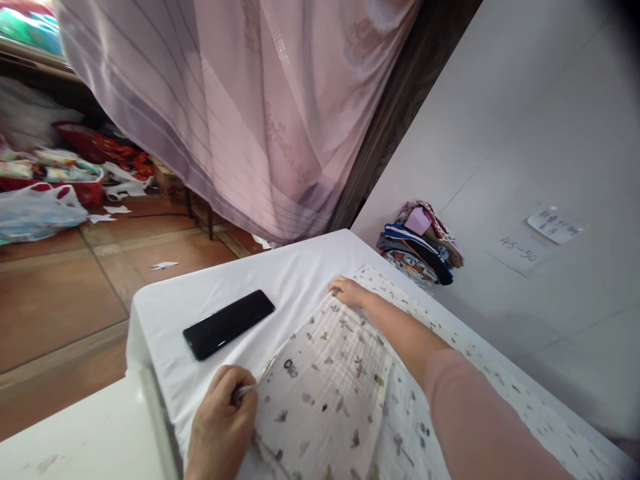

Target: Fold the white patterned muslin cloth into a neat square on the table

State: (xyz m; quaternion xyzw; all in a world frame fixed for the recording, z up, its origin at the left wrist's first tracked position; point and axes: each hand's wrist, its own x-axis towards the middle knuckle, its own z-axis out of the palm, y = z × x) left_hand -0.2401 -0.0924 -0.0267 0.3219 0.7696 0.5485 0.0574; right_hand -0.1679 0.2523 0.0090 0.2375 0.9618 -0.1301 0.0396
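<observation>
A white cloth with small printed plants and animals lies over the white-covered table, partly folded into layers. My left hand is closed on its near left corner, pinching the edge between thumb and fingers. Farther off, my right hand grips the far part of the same edge, its fingers bent over the fabric. Between the two hands the edge runs fairly straight, with soft creases across the cloth. A black smartphone rests screen up just left of the cloth, touching neither hand.
A stack of folded clothes sits at the table's far right, against the white wall with paper notes. A pink curtain hangs beyond the table. Plastic bags and a red basket stand on the tiled floor at left.
</observation>
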